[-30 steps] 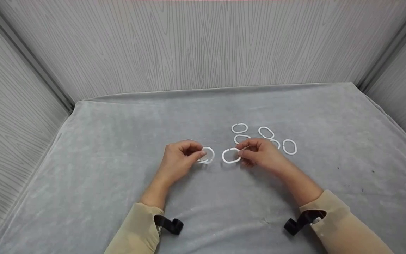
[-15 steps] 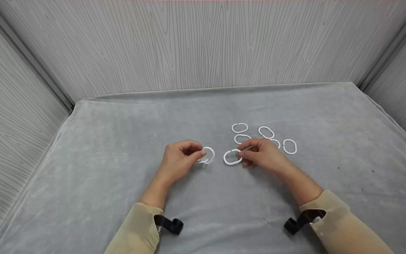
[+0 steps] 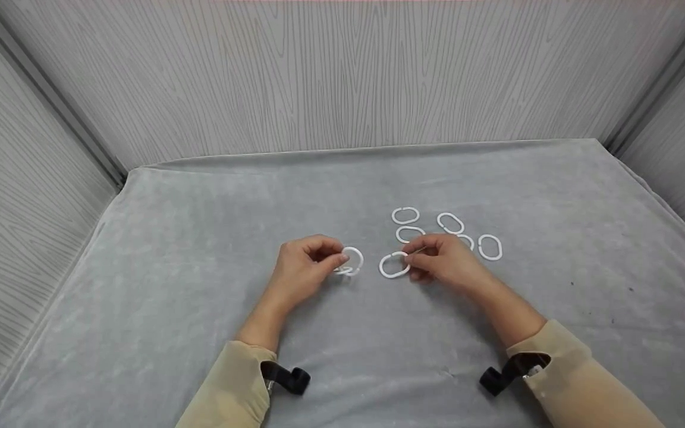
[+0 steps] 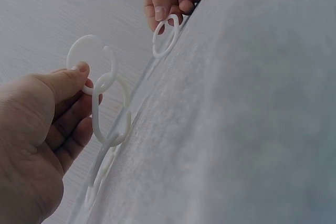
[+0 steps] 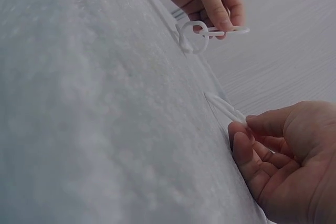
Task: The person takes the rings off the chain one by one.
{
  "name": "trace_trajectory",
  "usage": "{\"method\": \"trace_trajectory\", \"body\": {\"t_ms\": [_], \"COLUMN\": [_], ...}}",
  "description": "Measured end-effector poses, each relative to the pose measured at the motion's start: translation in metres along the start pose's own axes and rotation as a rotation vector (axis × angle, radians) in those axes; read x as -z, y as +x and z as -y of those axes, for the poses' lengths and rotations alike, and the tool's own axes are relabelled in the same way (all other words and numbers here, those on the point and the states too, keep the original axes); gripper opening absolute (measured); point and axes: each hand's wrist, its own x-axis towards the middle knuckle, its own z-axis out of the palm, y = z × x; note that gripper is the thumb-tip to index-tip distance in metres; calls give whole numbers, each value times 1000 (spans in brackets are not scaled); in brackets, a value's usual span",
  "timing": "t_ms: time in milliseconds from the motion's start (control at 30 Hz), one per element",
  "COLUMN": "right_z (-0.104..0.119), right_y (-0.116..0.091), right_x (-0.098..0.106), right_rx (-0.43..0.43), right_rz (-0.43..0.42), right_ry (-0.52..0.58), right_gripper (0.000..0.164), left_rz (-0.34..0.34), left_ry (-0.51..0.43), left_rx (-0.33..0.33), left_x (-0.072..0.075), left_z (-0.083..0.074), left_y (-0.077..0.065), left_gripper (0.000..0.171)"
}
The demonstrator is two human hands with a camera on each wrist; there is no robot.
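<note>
The left hand (image 3: 302, 266) pinches a white plastic link (image 4: 86, 37) between its thumb and fingers. That link is the top of a small chain (image 4: 96, 111) — the next link loops through it and hangs down, with more links under that. The low end is close to the gray cloth (image 3: 211, 238), but I cannot tell how many links are there.

The right hand (image 3: 448, 259) pinches a single link (image 3: 395, 276), a white oval with a small gap in it. The two hands face each other over the middle of the cloth, with a bit of space between what they hold.

Five loose links (image 3: 448, 214) are on the cloth past the right hand — its fingers hide part of one. Both arms have tan sleeves (image 3: 229, 374). A wall (image 3: 319, 77) with wavy lines stands behind.
</note>
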Motion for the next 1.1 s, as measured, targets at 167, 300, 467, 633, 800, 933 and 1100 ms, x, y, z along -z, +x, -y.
{"method": "trace_trajectory", "body": {"t_ms": [167,300,467,633,800,933,1100], "right_z": [-1,0,1,2,3,3,5], "right_y": [0,0,-1,-2,-2,-1,0], "right_x": [0,-1,-1,0,0,0,-1], "right_rx": [-1,-1,17,38,33,53,99], "right_rz": [-14,-37,-65,-97,-134,-154,-133], "right_ry": [-31,-65,-90,-118,-133,-152,-119], "right_gripper": [24,22,22,22,19,18,21], "left_rz": [6,4,0,6,9,11,17], "left_ry": [-17,-27,-13,-7,-4,-8,-40], "left_rx": [3,4,-7,-4,1,-4,4], "left_x": [0,0,0,0,0,0,-1], "left_z": [1,0,0,1,0,0,0], "left_y": [0,-1,-1,0,0,0,0], "left_gripper": [5,5,5,6,5,5,6]}}
